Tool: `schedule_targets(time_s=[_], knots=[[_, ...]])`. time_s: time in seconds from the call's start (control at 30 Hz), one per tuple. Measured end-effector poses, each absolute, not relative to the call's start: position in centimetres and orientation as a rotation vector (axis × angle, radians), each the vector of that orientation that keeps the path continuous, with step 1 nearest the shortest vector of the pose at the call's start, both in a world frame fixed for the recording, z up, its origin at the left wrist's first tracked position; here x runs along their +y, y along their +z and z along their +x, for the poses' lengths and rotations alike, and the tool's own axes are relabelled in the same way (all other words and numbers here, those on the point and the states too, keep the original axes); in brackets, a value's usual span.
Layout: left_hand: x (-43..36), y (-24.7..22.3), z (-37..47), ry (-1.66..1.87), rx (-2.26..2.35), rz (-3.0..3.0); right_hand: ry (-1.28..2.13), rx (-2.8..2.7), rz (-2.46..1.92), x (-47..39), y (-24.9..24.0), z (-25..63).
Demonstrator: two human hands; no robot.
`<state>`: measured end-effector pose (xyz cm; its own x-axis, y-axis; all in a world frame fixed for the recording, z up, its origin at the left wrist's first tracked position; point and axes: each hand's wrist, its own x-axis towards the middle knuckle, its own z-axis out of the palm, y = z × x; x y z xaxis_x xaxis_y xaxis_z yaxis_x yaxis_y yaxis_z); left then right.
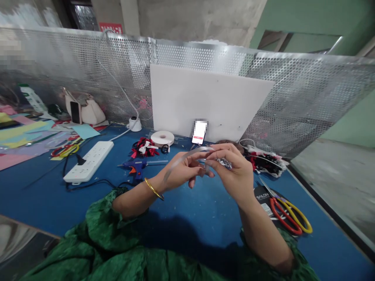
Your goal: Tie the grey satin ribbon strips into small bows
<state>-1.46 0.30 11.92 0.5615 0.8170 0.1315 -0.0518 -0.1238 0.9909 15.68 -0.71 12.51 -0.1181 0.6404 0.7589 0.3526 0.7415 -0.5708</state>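
Observation:
Both my hands meet above the middle of the blue table, fingers closed on a thin silver-grey ribbon (183, 157). My left hand (184, 169) pinches the ribbon, and a loose length of it arcs back over that wrist, near a gold bangle. In my right hand (234, 168) is a bunched, shiny part of the ribbon (225, 162), folded into loops and partly covered by the fingers. The fingertips of the two hands are close together. Exactly how the loops are gathered is hidden.
A blue glue gun (136, 168), a power strip (89, 162), a white ribbon roll (162, 137) and red-black bows (145, 147) lie left. Scissors (288, 214) lie right, near a bundle of bows (268, 162). A lit phone (199, 132) leans on a white board (205, 101).

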Motion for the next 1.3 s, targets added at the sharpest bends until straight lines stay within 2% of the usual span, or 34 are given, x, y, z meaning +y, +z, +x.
schedule_targets(time_s=[0.47, 1.3], knots=[[-0.2, 12.5, -1.1, 0.84, 0.68, 1.49, 0.526, -1.622, -0.864, -0.5, 12.2, 15.7], [-0.1, 12.2, -1.0, 0.85, 0.668, 1.465, 0.587, -1.469, -0.89, -0.1, 11.5, 15.2]])
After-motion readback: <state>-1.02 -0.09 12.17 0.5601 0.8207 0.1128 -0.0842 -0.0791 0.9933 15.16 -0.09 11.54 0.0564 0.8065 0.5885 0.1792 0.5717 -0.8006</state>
